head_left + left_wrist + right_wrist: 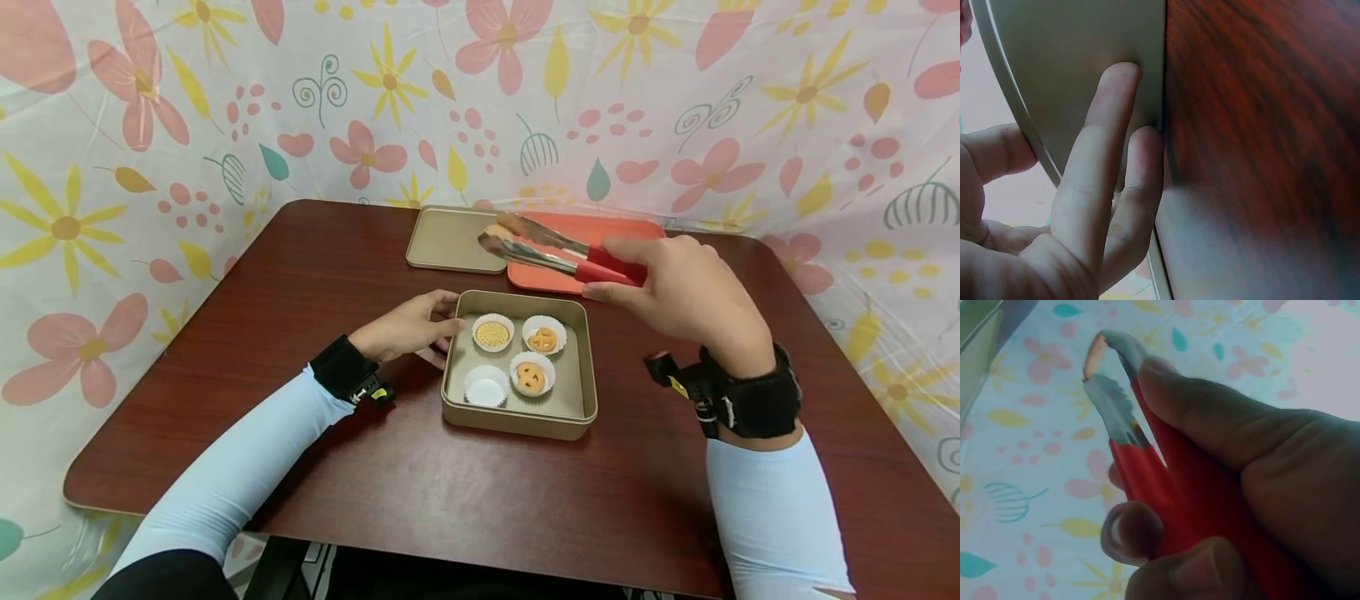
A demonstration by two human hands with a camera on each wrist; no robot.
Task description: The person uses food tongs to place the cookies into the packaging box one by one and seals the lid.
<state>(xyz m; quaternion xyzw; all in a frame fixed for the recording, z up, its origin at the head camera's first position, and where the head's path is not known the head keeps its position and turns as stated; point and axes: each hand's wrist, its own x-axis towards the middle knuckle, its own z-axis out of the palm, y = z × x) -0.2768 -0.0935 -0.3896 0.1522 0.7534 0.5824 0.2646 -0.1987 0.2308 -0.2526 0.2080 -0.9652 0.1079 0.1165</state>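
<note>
My right hand grips a pair of tongs with red handles and metal heads, raised above the table behind the tin. Between the tong tips is a small light-brown cookie, seen edge-on in the right wrist view. Fingers of my left hand lie fairly straight against the left outer wall of a square gold tin. In the tin stand white paper cups: one bare cup at front left, a round yellow cookie, a pretzel-shaped cookie and a round cookie with holes.
Behind the tin lie a flat gold lid and an orange tray, partly hidden by the tongs. The dark wooden table ends at a flower-patterned cloth hanging behind.
</note>
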